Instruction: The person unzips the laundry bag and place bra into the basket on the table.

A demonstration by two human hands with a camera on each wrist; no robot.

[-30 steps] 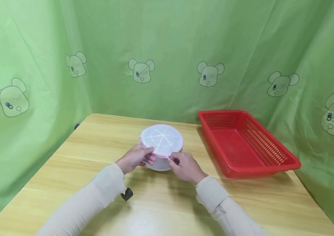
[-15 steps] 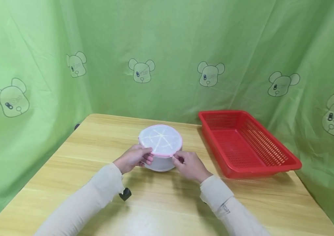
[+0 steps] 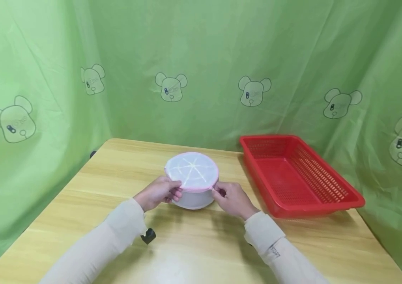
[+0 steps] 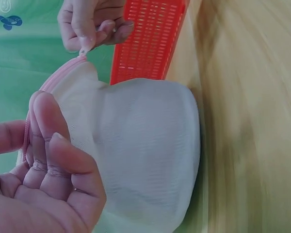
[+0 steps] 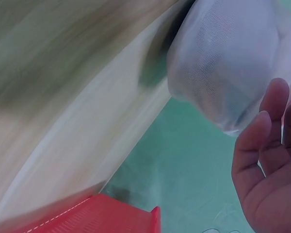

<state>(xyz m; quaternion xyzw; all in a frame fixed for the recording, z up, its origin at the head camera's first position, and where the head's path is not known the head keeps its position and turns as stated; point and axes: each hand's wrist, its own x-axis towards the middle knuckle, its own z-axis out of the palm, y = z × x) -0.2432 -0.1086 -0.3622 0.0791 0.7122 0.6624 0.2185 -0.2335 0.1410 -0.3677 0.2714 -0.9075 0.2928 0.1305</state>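
Observation:
A round white mesh laundry bag (image 3: 194, 170) with a pink zipper around its top stands upright on the wooden table. My left hand (image 3: 159, 193) pinches the bag's zipper edge at the front left, thumb on top. At the front right, my right hand (image 3: 234, 198) pinches the zipper pull between thumb and forefinger. The left wrist view shows the pink zipper (image 4: 63, 73) running from the left fingers up to the small pull in the right fingertips. In the right wrist view, the bag's mesh side (image 5: 223, 53) is near the right fingers.
A red plastic basket (image 3: 275, 199) with slotted sides stands to the right of the bag. Green curtain (image 3: 208, 118) with bear-head prints surrounds the table (image 3: 115, 169) at back and sides. A small black object (image 3: 148, 236) shows beside the left cuff.
My right hand has moved to the right along the bag's front rim with the zipper pull. My left hand and the bag have shifted slightly left.

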